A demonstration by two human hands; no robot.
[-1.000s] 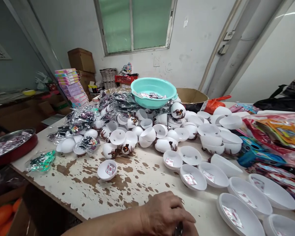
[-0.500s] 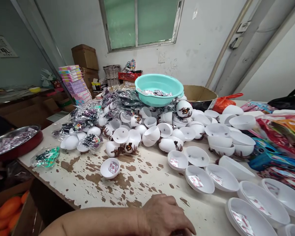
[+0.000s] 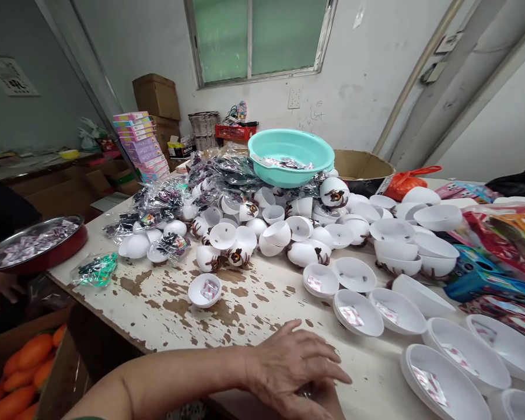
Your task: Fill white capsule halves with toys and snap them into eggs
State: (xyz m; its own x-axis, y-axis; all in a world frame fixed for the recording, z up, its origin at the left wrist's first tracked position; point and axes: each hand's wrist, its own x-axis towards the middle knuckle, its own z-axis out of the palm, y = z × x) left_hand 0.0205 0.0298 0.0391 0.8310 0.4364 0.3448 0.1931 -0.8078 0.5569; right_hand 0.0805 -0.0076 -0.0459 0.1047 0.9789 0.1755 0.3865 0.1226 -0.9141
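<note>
My left hand (image 3: 294,367) reaches in from the lower left over the table's front part, back up, with its fingers spread. Part of my right hand (image 3: 328,401) shows beneath it at the bottom edge, its fingers hidden. A small dark, shiny thing lies between the hands, too covered to name. Right of them stand white half-shells (image 3: 359,315), several with a pink-and-white packet inside. One white cup (image 3: 205,290) with such a packet sits alone ahead of my left forearm. Behind is a heap of white shells (image 3: 223,236) with brown painted patterns.
A turquoise basin (image 3: 291,157) of packets rests behind the heap, beside bagged dark pieces (image 3: 227,169). At the left are a red bowl (image 3: 65,248), a green bag (image 3: 95,269), a box of orange items (image 3: 30,361) and another person's hand (image 3: 2,291). Colourful packages (image 3: 494,280) lie right.
The fingers of my left hand have spread and lifted, and part of my right hand now shows under them. The view has shifted slightly left. More of the other person's hand is visible.
</note>
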